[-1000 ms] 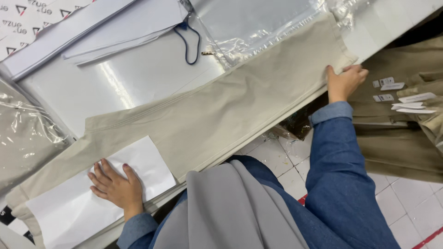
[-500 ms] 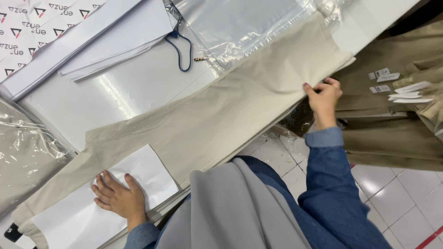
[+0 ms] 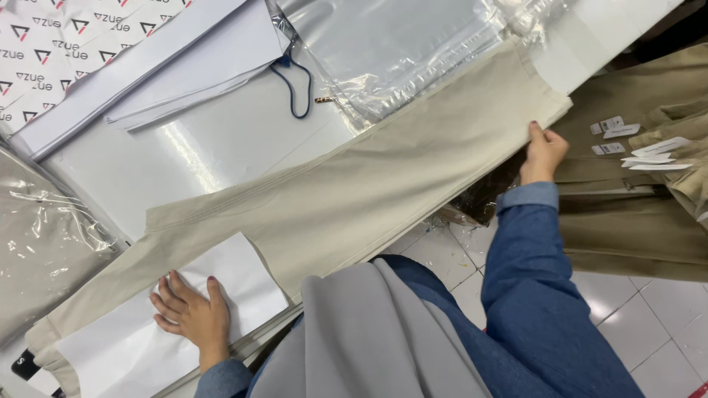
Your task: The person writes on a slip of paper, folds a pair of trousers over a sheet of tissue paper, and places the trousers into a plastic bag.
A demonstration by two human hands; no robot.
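Note:
Beige trousers [image 3: 369, 191] lie stretched across a white table [image 3: 221, 147], from lower left to upper right. A white sheet of paper [image 3: 147, 332] rests on their lower-left end. My left hand [image 3: 188, 313] lies flat on that paper with fingers spread. My right hand [image 3: 542, 151] pinches the trousers' edge at the far right end, near the table's edge.
Clear plastic bags [image 3: 398, 51] and a blue cord [image 3: 295, 88] lie at the back of the table. A bagged garment [image 3: 44, 243] sits at the left. A stack of khaki garments with white tags [image 3: 634, 191] stands at the right. Tiled floor [image 3: 649, 324] shows below.
My right hand slid back along the trousers' edge, from lying open on the cloth to gripping it. The left hand stayed on the paper.

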